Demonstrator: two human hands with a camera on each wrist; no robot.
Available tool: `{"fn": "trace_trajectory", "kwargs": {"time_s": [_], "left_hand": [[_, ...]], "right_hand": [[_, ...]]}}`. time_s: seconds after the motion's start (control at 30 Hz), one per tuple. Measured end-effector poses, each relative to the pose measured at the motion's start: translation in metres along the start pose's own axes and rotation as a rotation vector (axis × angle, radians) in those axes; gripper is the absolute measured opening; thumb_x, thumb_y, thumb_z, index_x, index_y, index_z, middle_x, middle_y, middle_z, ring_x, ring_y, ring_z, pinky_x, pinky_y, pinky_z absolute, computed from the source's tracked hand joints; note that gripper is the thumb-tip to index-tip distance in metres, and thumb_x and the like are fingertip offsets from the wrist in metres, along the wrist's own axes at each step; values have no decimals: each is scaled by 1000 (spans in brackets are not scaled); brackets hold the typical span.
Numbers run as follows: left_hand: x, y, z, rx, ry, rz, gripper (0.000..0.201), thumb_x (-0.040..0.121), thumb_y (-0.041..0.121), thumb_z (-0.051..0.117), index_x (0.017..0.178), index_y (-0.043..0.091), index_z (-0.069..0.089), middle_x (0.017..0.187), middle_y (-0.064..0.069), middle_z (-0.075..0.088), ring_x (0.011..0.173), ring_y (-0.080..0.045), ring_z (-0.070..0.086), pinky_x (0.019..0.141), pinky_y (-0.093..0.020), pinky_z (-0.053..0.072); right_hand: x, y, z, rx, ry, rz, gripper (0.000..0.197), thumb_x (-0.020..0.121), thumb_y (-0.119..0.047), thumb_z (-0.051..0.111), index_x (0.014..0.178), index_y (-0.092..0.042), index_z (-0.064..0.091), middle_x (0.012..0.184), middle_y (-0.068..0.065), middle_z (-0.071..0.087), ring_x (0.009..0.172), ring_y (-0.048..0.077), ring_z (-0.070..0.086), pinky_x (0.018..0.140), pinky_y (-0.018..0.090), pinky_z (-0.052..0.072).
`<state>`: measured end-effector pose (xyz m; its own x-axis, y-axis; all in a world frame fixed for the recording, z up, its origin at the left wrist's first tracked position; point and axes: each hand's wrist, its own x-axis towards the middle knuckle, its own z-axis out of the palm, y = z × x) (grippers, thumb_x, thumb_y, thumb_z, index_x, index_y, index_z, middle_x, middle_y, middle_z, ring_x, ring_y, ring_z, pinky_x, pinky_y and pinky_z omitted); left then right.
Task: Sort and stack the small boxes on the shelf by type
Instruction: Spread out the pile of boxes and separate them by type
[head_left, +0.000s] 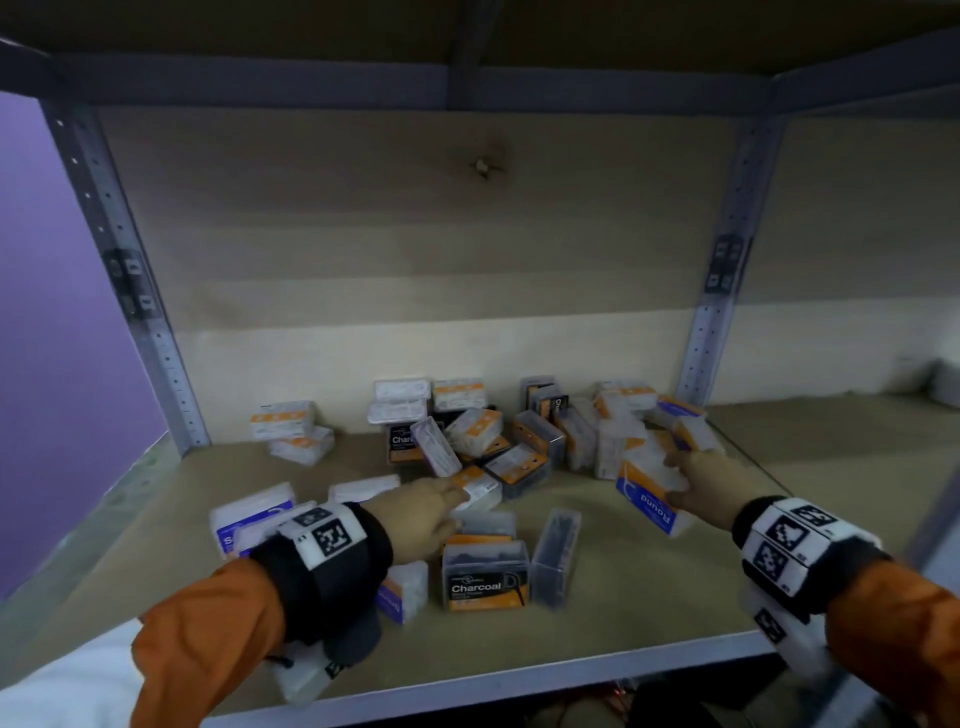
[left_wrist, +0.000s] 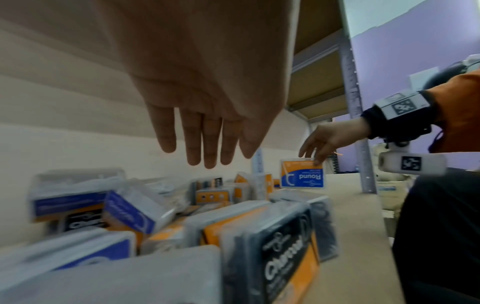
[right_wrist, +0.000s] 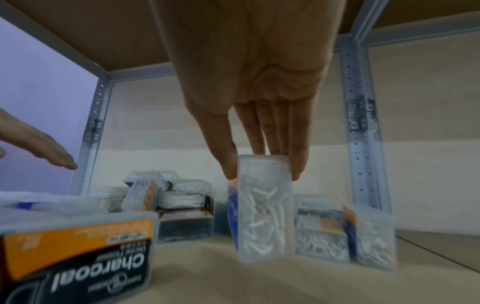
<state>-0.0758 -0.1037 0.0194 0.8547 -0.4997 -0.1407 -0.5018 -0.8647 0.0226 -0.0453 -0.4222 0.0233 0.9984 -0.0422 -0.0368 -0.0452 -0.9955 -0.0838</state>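
Several small clear plastic boxes lie jumbled on the wooden shelf (head_left: 649, 597). My right hand (head_left: 696, 480) pinches the top of a blue "Round" box (head_left: 647, 501) (right_wrist: 263, 207) (left_wrist: 302, 174) between thumb and fingers; its lower edge is at the shelf on the right. My left hand (head_left: 431, 506) (left_wrist: 205, 142) hovers with straight fingers over the middle of the pile, above an orange-labelled box (head_left: 480, 486), holding nothing. A black and orange "Charcoal" box (head_left: 485, 577) (right_wrist: 78, 246) stands just below the left hand.
A heap of orange, blue and charcoal boxes (head_left: 498, 431) fills the back middle. Two orange boxes (head_left: 291, 428) are stacked at the back left, and blue boxes (head_left: 254, 514) lie at the left front. Metal uprights (head_left: 719, 280) frame the bay.
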Motion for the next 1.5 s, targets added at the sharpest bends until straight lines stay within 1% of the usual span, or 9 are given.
{"fn": "trace_trajectory", "kwargs": {"time_s": [0.3, 0.47, 0.63, 0.83, 1.17, 1.3, 1.4, 1.43, 1.5], "left_hand": [[7, 35, 27, 63, -228, 6, 56, 103, 32, 26, 152, 14, 5, 160, -9, -5, 148, -23, 8, 119, -37, 17], [8, 41, 31, 88, -279, -28, 58, 102, 34, 27, 152, 18, 1, 160, -7, -8, 147, -28, 11, 116, -45, 23], [9, 39, 28, 72, -279, -3, 58, 102, 33, 29, 152, 19, 3, 160, -7, -6, 147, -26, 12, 115, -44, 26], [17, 22, 12, -17, -267, 101, 52, 103, 28, 30, 151, 14, 15, 159, -5, 13, 146, -17, 16, 118, -28, 16], [56, -40, -34, 52, -220, 133, 45, 97, 20, 45, 142, 14, 38, 147, 0, 40, 132, -15, 41, 105, -21, 30], [73, -59, -41, 89, -206, 127, 46, 95, 14, 49, 141, 12, 41, 148, -3, 38, 134, -16, 38, 107, -21, 25], [84, -68, -44, 166, -184, 154, 48, 92, 9, 50, 140, 11, 42, 149, -5, 37, 135, -16, 37, 107, -20, 21], [88, -71, -44, 201, -179, 165, 49, 92, 7, 49, 140, 11, 42, 149, -5, 37, 135, -16, 37, 107, -21, 20], [95, -77, -44, 249, -185, 170, 51, 91, 7, 48, 141, 13, 41, 150, -5, 35, 134, -17, 36, 106, -23, 19]], "right_hand": [[-5, 20, 25, -44, -65, 56, 42, 92, -25, 53, 131, -11, 48, 137, 8, 51, 124, 22, 51, 99, 26, 42], [-2, 30, 37, -32, -76, 61, 48, 92, -26, 52, 137, -14, 40, 138, 7, 49, 124, 23, 51, 99, 28, 43], [2, 34, 42, -35, -67, 52, 47, 93, -27, 52, 137, -17, 39, 137, 6, 50, 123, 21, 52, 99, 28, 43], [7, 28, 39, -39, -82, 6, 42, 95, -29, 49, 134, -13, 43, 137, 7, 49, 124, 21, 51, 100, 27, 42], [44, -37, 15, -76, -160, -348, 45, 96, -25, 47, 139, -15, 41, 141, 6, 45, 127, 20, 46, 104, 29, 38], [68, -69, 13, -53, -212, -460, 32, 94, -13, 46, 125, -7, 53, 130, 12, 53, 110, 24, 55, 85, 29, 42], [88, -85, 19, -84, -267, -523, 40, 94, -5, 43, 134, -5, 45, 144, 14, 39, 91, 18, 50, 64, 22, 38], [94, -91, 23, -124, -286, -533, 45, 95, -5, 43, 140, -8, 39, 152, 10, 29, 98, 18, 51, 60, 17, 37], [104, -101, 32, -194, -319, -543, 54, 96, -4, 44, 147, -12, 28, 159, 5, 13, 129, 23, 43, 74, 18, 42]]}}
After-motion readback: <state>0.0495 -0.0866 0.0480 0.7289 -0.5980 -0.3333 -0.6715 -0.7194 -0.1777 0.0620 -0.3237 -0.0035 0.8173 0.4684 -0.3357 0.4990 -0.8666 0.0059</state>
